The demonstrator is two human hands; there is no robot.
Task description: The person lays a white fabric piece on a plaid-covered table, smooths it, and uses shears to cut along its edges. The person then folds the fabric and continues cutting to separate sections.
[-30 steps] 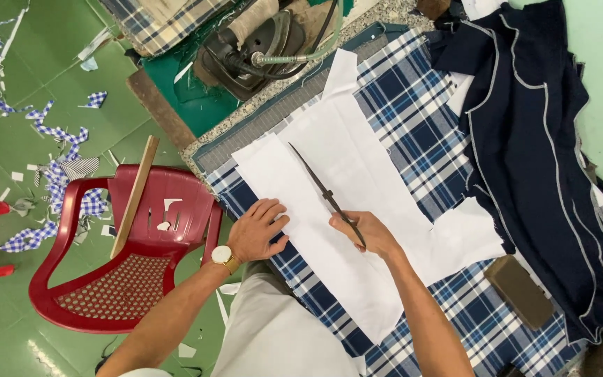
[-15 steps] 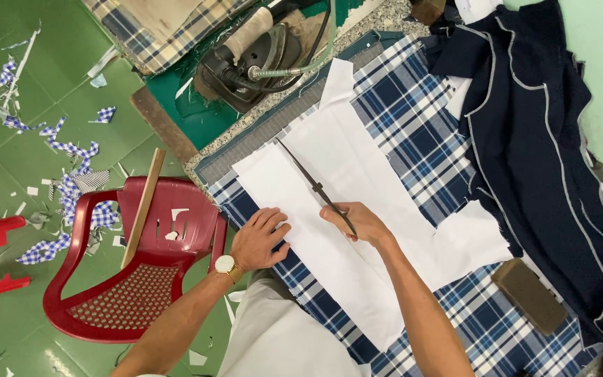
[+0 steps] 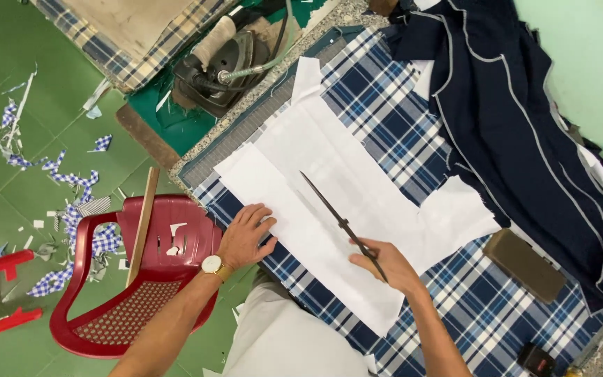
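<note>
My right hand [image 3: 384, 264] grips the handles of long dark scissors [image 3: 336, 217], whose closed blades point up-left over a white fabric piece [image 3: 315, 181]. The white fabric lies on blue-and-white checked cloth [image 3: 399, 126] spread across the table. My left hand [image 3: 246, 236], with a wristwatch on the wrist, presses flat on the white fabric's near-left edge, fingers spread. The two hands are apart, the scissors between them.
A dark navy garment [image 3: 525, 139] with white piping lies at the right. An old iron [image 3: 221, 59] rests at the top. A red plastic chair [image 3: 137, 279] with a wooden ruler [image 3: 142, 223] stands left of the table. Fabric scraps [image 3: 71, 181] litter the green floor. A brown block [image 3: 525, 264] sits at the right.
The scissors have closed and shifted along the white fabric, tip now lower on it. My left hand stays flat at the fabric's edge; the view has shifted slightly.
</note>
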